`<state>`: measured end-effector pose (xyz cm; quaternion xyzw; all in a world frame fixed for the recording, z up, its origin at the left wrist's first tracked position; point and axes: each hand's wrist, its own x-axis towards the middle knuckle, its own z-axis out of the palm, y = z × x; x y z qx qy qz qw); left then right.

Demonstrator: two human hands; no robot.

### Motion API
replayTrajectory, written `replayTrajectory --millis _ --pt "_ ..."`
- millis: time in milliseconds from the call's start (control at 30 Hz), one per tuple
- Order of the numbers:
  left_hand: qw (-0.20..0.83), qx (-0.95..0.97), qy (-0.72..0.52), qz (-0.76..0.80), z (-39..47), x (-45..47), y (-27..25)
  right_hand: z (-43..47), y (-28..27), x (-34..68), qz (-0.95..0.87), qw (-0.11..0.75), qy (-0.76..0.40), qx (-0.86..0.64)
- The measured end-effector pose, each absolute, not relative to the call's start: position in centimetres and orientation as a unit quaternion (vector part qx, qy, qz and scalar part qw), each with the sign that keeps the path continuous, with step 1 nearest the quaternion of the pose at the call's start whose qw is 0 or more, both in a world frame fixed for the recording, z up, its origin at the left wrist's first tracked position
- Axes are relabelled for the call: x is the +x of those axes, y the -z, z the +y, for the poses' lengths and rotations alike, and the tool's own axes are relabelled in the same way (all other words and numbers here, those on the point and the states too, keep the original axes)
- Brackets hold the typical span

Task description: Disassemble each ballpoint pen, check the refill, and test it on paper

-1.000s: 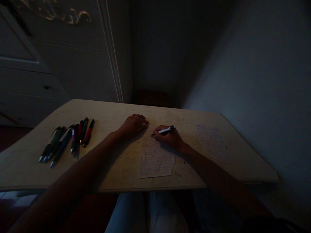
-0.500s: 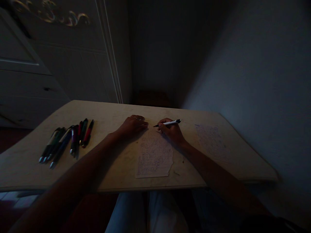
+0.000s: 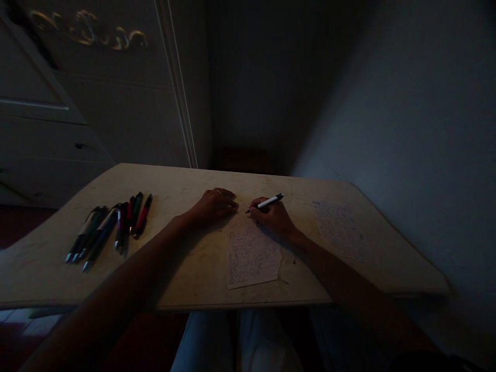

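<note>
A white pen [image 3: 270,200] with a black tip and black end is pinched in my right hand [image 3: 273,216]. Its tip meets the upper part of a sheet of paper [image 3: 253,258] covered in handwriting, which has a torn lower right edge. My left hand [image 3: 215,203], with a ring on one finger, lies flat with fingers stretched at the sheet's upper left edge. It holds nothing. The top of the paper is partly hidden between the two hands.
Several pens [image 3: 110,227] lie in a bunch on the left of the pale table [image 3: 186,181]. A second written sheet [image 3: 339,227] lies on the right, beyond my right forearm. A white cabinet [image 3: 127,119] stands behind left; a wall [image 3: 426,129] borders the right.
The paper has turned slightly, its lower end shifting right. The pen stands a little steeper in my right hand. My left hand stays at the sheet's upper left, and the view has shifted slightly.
</note>
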<state>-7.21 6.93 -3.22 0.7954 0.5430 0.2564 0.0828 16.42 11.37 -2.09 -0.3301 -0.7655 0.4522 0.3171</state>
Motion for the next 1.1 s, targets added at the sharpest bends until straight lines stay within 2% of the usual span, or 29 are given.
replayTrajectory --millis 867,1000,1100 --pt "0.101 0.787 -0.257 0.552 6.56 -6.74 2.44 11.41 2.27 16.29 -0.794 0.297 -0.403 -0.344" --pt "0.094 0.792 -0.254 0.548 6.71 -6.88 2.63 11.19 2.11 16.23 -0.772 0.288 -0.453 -0.340" --pt "0.092 0.796 -0.250 0.543 6.83 -6.94 2.69 11.25 2.00 16.18 -0.720 0.314 -0.512 -0.347"
